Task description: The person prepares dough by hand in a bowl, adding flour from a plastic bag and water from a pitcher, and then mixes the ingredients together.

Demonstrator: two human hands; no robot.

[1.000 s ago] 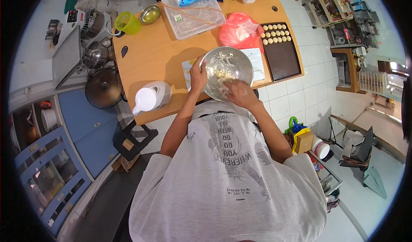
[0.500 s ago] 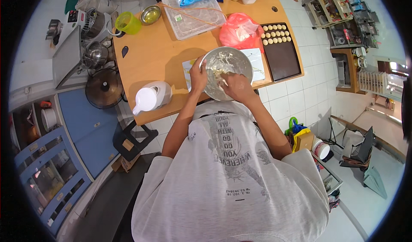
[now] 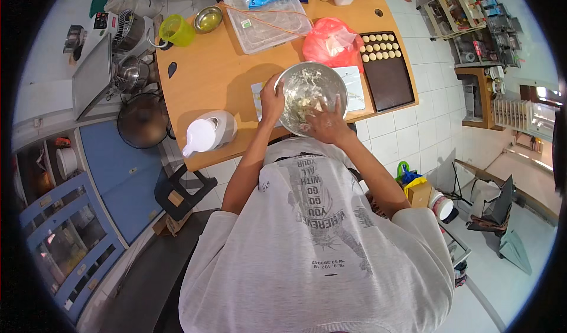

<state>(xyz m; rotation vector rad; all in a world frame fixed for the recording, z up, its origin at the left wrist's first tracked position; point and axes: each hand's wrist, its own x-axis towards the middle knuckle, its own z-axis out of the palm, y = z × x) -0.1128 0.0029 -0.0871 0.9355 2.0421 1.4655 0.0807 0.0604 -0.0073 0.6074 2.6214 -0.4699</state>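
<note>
A metal mixing bowl [image 3: 289, 76] sits tilted at the near edge of the wooden table. Pale, crumbly dough [image 3: 310, 100] clings to its inside wall and bottom. My left hand [image 3: 272, 101] grips the bowl's left rim. Inside the bowl, on its near right side, my right hand [image 3: 326, 122] has its fingers spread, with pale dough stuck to them. Under the bowl, a white flat sheet or board [image 3: 353, 88] shows at the right. Beyond that lies a dark baking tray [image 3: 387, 88] with rows of small round dough balls [image 3: 380, 46] at its far end.
A red plastic bag [image 3: 322, 41] rests behind the bowl. Farther back are a clear plastic box [image 3: 269, 35], a yellow-green jug [image 3: 177, 30] and a small metal bowl [image 3: 208, 19]. A white pitcher [image 3: 204, 135] stands at the table's near left corner. A black stool [image 3: 186, 194] is below it.
My right hand has opened from a bunched shape to spread fingers and shifted slightly toward me and rightward in the bowl. My left hand keeps its grip on the rim.
</note>
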